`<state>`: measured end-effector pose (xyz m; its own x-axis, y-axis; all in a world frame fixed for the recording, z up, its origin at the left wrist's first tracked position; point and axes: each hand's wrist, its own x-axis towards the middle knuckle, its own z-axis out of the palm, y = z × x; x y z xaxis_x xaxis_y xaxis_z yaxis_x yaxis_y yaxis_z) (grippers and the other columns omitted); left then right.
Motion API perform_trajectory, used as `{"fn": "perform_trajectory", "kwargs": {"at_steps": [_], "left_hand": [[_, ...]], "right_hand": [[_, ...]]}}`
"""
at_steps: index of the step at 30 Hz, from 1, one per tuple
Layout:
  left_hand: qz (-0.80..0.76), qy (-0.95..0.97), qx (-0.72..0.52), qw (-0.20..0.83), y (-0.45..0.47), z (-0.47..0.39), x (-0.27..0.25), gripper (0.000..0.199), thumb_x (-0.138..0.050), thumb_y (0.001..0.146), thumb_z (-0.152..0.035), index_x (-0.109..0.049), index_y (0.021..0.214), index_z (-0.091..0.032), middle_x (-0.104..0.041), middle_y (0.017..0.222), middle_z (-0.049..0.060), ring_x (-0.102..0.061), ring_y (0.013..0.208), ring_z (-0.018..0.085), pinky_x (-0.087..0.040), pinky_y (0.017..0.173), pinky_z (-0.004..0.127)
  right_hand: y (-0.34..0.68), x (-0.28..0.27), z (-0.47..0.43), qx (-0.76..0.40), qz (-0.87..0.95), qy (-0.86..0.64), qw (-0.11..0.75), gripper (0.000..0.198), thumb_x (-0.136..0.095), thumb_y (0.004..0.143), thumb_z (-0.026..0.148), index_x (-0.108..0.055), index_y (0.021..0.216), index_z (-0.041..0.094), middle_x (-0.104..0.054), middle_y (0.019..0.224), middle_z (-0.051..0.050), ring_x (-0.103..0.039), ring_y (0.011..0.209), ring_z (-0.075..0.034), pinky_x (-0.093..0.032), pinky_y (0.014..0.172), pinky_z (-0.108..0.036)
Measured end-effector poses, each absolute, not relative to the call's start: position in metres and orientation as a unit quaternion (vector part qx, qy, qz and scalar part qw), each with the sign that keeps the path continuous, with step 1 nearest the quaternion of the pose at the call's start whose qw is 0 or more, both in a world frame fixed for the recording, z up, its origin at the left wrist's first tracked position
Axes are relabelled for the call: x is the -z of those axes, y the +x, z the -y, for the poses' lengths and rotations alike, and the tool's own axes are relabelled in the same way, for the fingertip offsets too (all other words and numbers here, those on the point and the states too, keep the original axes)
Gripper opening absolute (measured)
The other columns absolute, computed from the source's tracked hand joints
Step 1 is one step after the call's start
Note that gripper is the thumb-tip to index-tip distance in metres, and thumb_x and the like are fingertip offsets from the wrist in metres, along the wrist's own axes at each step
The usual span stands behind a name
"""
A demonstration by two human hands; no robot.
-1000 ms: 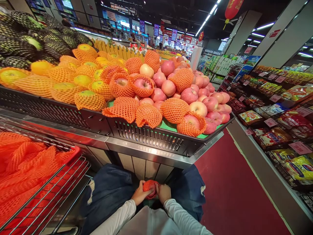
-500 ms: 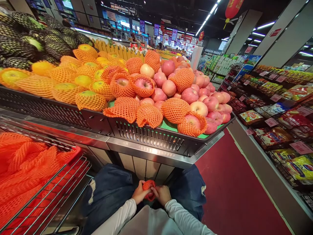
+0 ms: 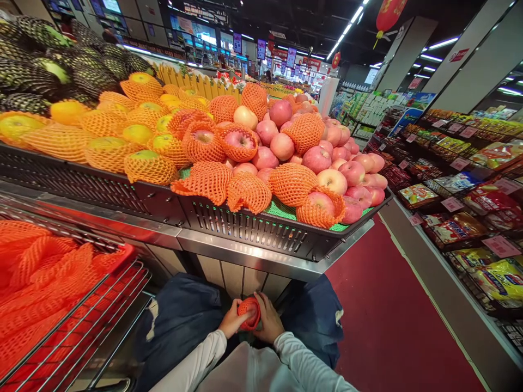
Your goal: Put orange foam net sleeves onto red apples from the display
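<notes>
Low in the head view, between my knees, both hands grip one apple in an orange foam net (image 3: 249, 313). My left hand (image 3: 231, 321) holds its left side, and my right hand (image 3: 267, 321) cups its right side. Above them a black slotted crate (image 3: 261, 231) on a steel counter holds a pile of red apples (image 3: 327, 163), some bare, some in orange nets. To the left lie yellow fruits in orange nets (image 3: 122, 136).
A wire shopping cart (image 3: 77, 326) full of loose orange foam nets (image 3: 36, 272) stands at my left. Dark netted fruits (image 3: 49, 71) are at the far left. A red floor aisle (image 3: 388, 316) runs on the right beside shelves of packaged goods (image 3: 469, 207).
The netted apple has risen slightly and turned in my hands. My right hand has shifted from on top of it to its right side.
</notes>
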<state>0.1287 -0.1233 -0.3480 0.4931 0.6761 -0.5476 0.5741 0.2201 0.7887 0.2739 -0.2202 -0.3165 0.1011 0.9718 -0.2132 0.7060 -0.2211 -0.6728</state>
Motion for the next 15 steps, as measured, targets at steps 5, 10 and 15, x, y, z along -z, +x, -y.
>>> {"fn": "perform_trajectory", "kwargs": {"at_steps": [5, 10, 15], "left_hand": [[-0.446, 0.69, -0.012, 0.57, 0.1259, 0.1263, 0.3446, 0.042, -0.071, 0.061, -0.04, -0.043, 0.089, -0.025, -0.059, 0.07, -0.005, -0.06, 0.071, 0.019, -0.041, 0.069, 0.029], [-0.45, 0.696, -0.005, 0.559, 0.1263, 0.1241, 0.3434, 0.035, -0.062, 0.07, -0.035, -0.037, 0.093, -0.026, -0.061, 0.075, -0.004, -0.063, 0.076, 0.02, -0.042, 0.072, 0.027], [-0.452, 0.689, -0.004, 0.567, 0.1244, 0.1242, 0.3406, 0.037, -0.064, 0.069, -0.033, -0.039, 0.095, -0.026, -0.063, 0.077, -0.005, -0.064, 0.078, 0.019, -0.044, 0.074, 0.027]], "right_hand": [[0.2731, 0.3254, 0.2216, -0.35, 0.628, -0.673, 0.174, 0.103, -0.088, 0.057, 0.034, -0.043, 0.149, 0.028, -0.047, 0.152, -0.013, -0.049, 0.135, -0.035, -0.041, 0.115, -0.049], [0.2755, 0.3235, 0.223, -0.358, 0.638, -0.651, 0.202, 0.083, -0.086, 0.065, 0.037, -0.056, 0.141, 0.024, -0.041, 0.158, -0.012, -0.041, 0.143, -0.034, -0.034, 0.12, -0.046], [0.2756, 0.3174, 0.2238, -0.346, 0.632, -0.646, 0.251, 0.051, -0.076, 0.076, 0.03, -0.067, 0.126, 0.024, -0.052, 0.15, -0.01, -0.05, 0.137, -0.031, -0.038, 0.117, -0.046]]}}
